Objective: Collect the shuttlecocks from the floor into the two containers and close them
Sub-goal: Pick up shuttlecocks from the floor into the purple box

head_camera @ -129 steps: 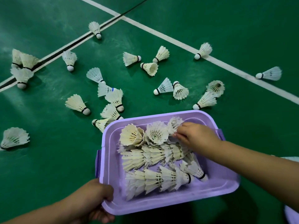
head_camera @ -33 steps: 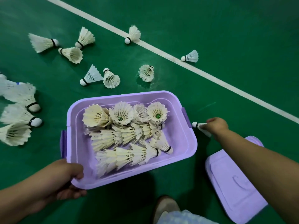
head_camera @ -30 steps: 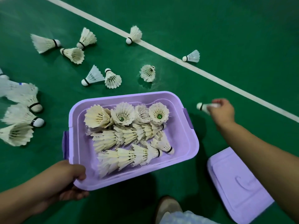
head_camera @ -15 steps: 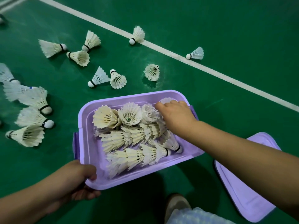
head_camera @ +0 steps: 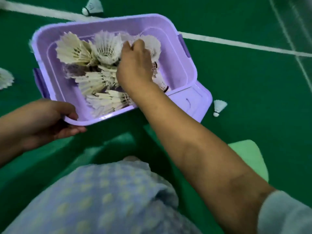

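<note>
Left hand grips near-left rim corner of lilac plastic container. Right hand inside it, fingers curled among piled feather shuttlecocks; grip unclear. Lid under container's right edge; loose shuttlecock just right of it on green floor.

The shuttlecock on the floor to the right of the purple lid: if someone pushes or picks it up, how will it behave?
The shuttlecock probably weighs almost nothing: it is mostly a thin open skirt. Pushed, it would likely swing around its small cork tip instead of rolling straight. The skirt looks easy to crush, so gripping near the cork seems safer.
</note>
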Available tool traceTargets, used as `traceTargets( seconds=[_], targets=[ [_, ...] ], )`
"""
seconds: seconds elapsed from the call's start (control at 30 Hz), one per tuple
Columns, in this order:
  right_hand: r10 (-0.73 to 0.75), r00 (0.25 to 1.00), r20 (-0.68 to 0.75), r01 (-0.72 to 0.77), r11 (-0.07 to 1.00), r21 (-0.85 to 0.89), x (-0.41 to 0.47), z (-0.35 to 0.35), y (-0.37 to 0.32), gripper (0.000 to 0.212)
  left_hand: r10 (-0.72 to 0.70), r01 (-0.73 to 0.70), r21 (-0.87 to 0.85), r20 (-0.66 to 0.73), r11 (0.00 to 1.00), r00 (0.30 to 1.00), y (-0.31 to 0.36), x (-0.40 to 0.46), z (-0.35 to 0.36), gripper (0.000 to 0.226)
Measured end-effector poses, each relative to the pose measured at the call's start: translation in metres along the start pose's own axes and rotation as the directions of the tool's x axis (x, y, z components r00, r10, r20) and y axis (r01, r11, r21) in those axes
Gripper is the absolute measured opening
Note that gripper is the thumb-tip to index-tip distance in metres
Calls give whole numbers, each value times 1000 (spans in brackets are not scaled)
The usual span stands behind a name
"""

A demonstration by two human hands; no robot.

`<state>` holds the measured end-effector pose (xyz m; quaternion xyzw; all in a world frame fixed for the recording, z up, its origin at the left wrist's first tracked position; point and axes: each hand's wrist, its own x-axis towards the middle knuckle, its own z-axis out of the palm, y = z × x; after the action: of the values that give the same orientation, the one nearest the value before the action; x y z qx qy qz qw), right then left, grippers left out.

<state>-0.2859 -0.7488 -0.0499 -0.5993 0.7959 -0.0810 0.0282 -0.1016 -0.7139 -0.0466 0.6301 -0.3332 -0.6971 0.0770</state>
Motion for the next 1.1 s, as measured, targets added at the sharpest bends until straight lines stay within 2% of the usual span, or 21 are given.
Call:
traceTargets(
  seconds=[0.1, 0.2, 0.23, 0.27, 0.3, 0.33, 0.37, 0.43, 0.5, 0.53, 0.57, 0.6, 0.63, 0.7, 0.73, 0.77, 0.87, 0.93, 1.03, 1.07, 1.1],
  targets=[
    [96, 995, -19, -95, 995, 42, 3, -21, 37, 43, 13, -15, 42, 66, 999, 998, 19, 2, 32, 22],
    [107, 993, -49, -106, 994, 24, 4, -37, 71, 50, -16, 14, 16, 121, 1000, 993, 23, 9, 57, 17],
    [75, 992, -106, -70, 997, 45, 2, -44, 82, 49, -25, 23, 14, 128, 1000, 992, 27, 11, 66, 14],
    [29, 974, -224, -8, 995, 94, 0, -51, 94, 45, -33, 32, 11, 130, 999, 991, 30, 13, 74, 11],
    [0, 924, -384, 65, 986, 156, -1, -59, 109, 39, -42, 42, 6, 127, 999, 991, 33, 16, 80, 8],
    [12, 842, -540, 110, 975, 192, 2, -63, 130, 32, -38, 38, 1, 117, 999, 992, 38, 25, 84, 4],
    [62, 760, -647, 91, 975, 201, 3, -65, 159, 28, -32, 32, 6, 116, 999, 993, 39, 34, 89, 6],
    [236, 664, -710, -55, 962, 269, 10, -52, 229, 26, -25, 22, 26, 100, 999, 995, 43, 53, 96, 10],
    [483, 602, -637, -291, 874, 388, 7, -30, 294, 30, -12, 8, 43, 100, 999, 995, 44, 63, 100, 4],
    [613, 571, -545, -440, 790, 428, 4, -15, 320, 33, -7, 2, 49, 91, 999, 996, 44, 69, 100, 10],
    [708, 571, -415, -592, 706, 389, 0, 2, 345, 37, -4, 0, 53, 75, 999, 997, 43, 74, 100, 13],
    [765, 594, -251, -720, 644, 258, -5, 21, 368, 42, -2, -2, 55, 62, 999, 998, 43, 77, 99, 13],
    [781, 621, -66, -778, 624, 75, -10, 38, 386, 46, -4, 1, 65, 56, 998, 998, 44, 79, 98, 11],
    [731, 638, 241, -705, 681, -198, -16, 65, 402, 46, -16, 11, 76, 59, 997, 998, 42, 83, 94, 8],
    [695, 650, 308, -651, 718, -248, -18, 74, 404, 41, -19, 14, 80, 61, 997, 998, 41, 83, 92, 8],
    [669, 665, 331, -613, 743, -270, -20, 82, 404, 37, -23, 18, 81, 62, 997, 998, 40, 83, 89, 8],
    [658, 698, 282, -583, 751, -309, -23, 89, 402, 33, -30, 25, 96, 52, 995, 998, 38, 80, 85, 9],
    [619, 713, 330, -516, 782, -350, -22, 85, 398, 31, -31, 25, 112, 54, 993, 998, 36, 78, 84, 9],
    [607, 696, 384, -483, 791, -375, -20, 69, 390, 28, -37, 31, 96, 60, 995, 998, 34, 71, 84, 11],
    [612, 696, 376, -480, 785, -391, -18, 60, 387, 26, -35, 29, 94, 63, 995, 997, 34, 69, 86, 13],
    [602, 729, 325, -481, 789, -382, -14, 48, 384, 23, -30, 23, 98, 69, 995, 997, 34, 66, 87, 16]
  ],
)
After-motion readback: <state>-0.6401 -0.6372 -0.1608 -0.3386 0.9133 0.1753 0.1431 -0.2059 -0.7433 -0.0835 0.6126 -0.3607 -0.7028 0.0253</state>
